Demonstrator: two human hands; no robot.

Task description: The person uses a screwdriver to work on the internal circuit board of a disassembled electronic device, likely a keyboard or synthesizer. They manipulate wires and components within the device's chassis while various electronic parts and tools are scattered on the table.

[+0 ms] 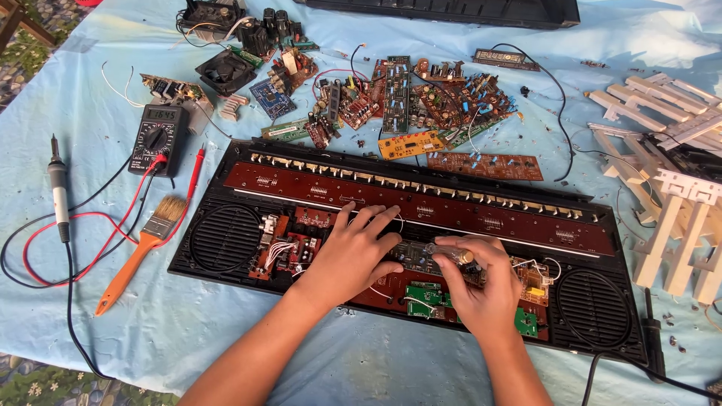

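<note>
An opened black keyboard housing (pixel 226 188) lies across the blue cloth, with a long red-brown circuit board (pixel 376 197) and round speaker grilles at both ends. My left hand (pixel 353 252) rests flat on the boards at the housing's middle, fingers spread. My right hand (pixel 481 282) is closed around a screwdriver with a clear handle (pixel 450 253), held over a small circuit board (pixel 410 256) in the housing's lower middle. Green boards (pixel 425 295) sit just below my hands.
A black multimeter (pixel 158 137) with red and black leads, a soldering iron (pixel 58 192) and an orange-handled brush (pixel 139 252) lie at left. Several loose circuit boards (pixel 398 98) and a fan (pixel 226 71) lie behind. White keyboard keys (pixel 677 188) are piled at right.
</note>
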